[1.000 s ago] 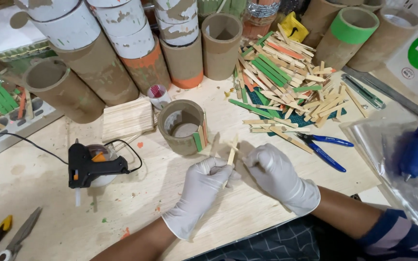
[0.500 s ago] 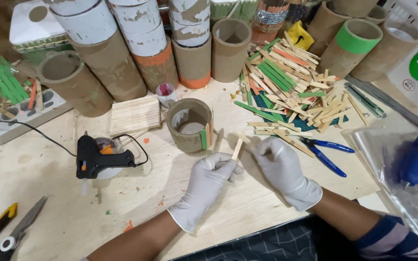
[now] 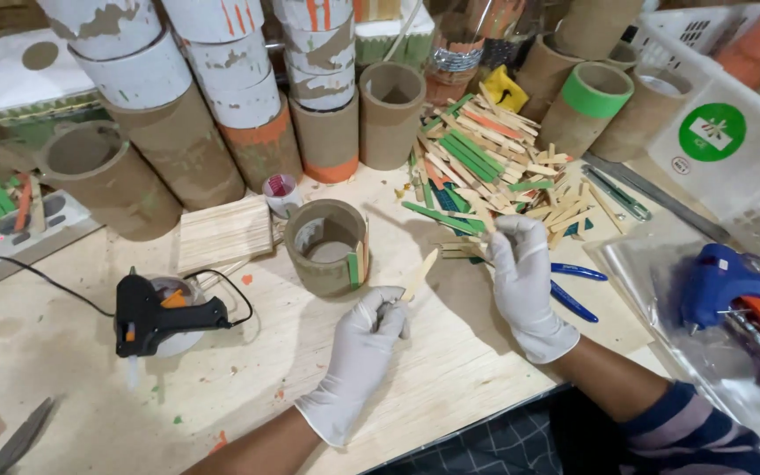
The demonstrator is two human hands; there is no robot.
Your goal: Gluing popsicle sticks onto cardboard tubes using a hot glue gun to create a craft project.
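Holding a plain wooden craft stick (image 3: 420, 274) pinched in its gloved fingers, the left hand (image 3: 364, 339) rested on the plywood table (image 3: 248, 413) just beside a short cardboard ring (image 3: 327, 246). The right hand (image 3: 521, 277), also gloved, reached to the edge of a heap of plain, green and orange sticks (image 3: 494, 171), fingers curled; whether it gripped one could not be told. Judging by the ring, the work was barely begun: only a few sticks, one of them green, stood glued on its side, and most of the wall was bare cardboard. A black glue gun (image 3: 164, 315) stood to the left, its cord trailing away. A stack of plain sticks (image 3: 223, 232) lay behind it. Blue-handled pliers (image 3: 573, 286) lay close under the right wrist. Tall cardboard tubes (image 3: 222, 132) crowded the back, and a blue glue gun (image 3: 732, 286) sat at far right.
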